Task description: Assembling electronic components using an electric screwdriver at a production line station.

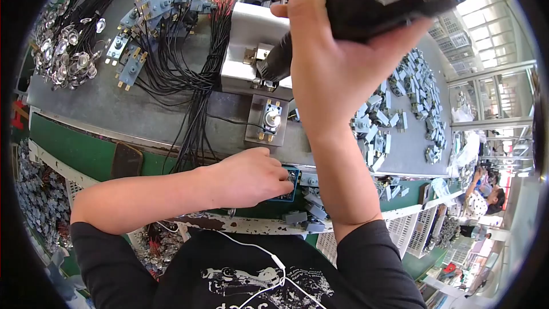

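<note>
My right hand (346, 63) is raised at the upper middle, wrapped round a thick black tool (351, 8) that looks like a power screwdriver. The tool's narrower black end (280, 60) points down-left beside a white block fixture (246, 34) with metal fittings. My left hand (254, 177) reaches across the bench's front edge, its fingers curled down at a small blue tray (291, 186); whatever they pinch is hidden. Just beyond that hand, a grey metal holder (251, 129) carries a small switch-like part (271, 117) with a round silver centre, brass tabs and a black wire.
Bundled black wires (197, 88) with grey switch parts (157, 6) lie to the left, beside a pile of silver discs (63, 60). Many loose grey parts (414, 91) cover the right side. Another person (477, 203) sits far right.
</note>
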